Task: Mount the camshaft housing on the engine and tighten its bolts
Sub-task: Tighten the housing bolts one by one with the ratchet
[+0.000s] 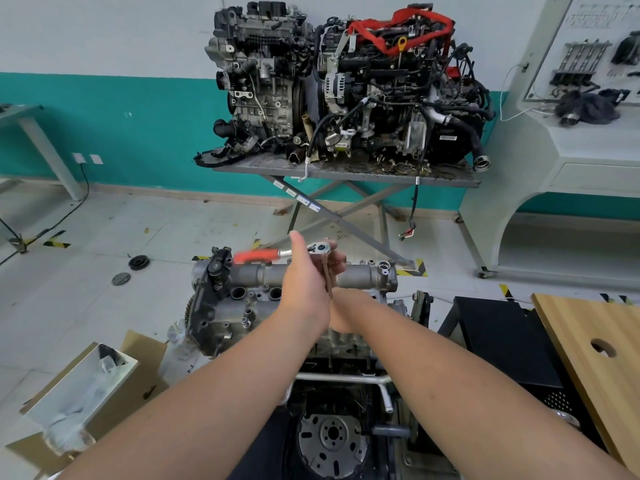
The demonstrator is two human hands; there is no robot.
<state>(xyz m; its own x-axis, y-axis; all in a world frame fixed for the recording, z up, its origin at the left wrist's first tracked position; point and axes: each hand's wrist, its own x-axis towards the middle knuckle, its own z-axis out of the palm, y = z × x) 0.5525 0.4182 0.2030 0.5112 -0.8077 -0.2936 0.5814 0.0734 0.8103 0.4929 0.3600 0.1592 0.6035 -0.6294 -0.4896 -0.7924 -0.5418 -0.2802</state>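
Both hands (308, 282) hold the ratchet (320, 248) above the camshaft housing (360, 274).

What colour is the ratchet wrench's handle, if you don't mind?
Orange-red handle, motion-blurred, seen in the head view.

White stickers (302, 199) on the stand's leg seem printed, but unreadable.

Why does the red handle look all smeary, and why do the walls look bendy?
In the head view, the ratchet's red handle is motion-blurred while the engines on the stand stay sharp; the wide-angle lens bows the wall's teal stripe and the cabinet at the edges; lighting is soft and even, without harsh glare.
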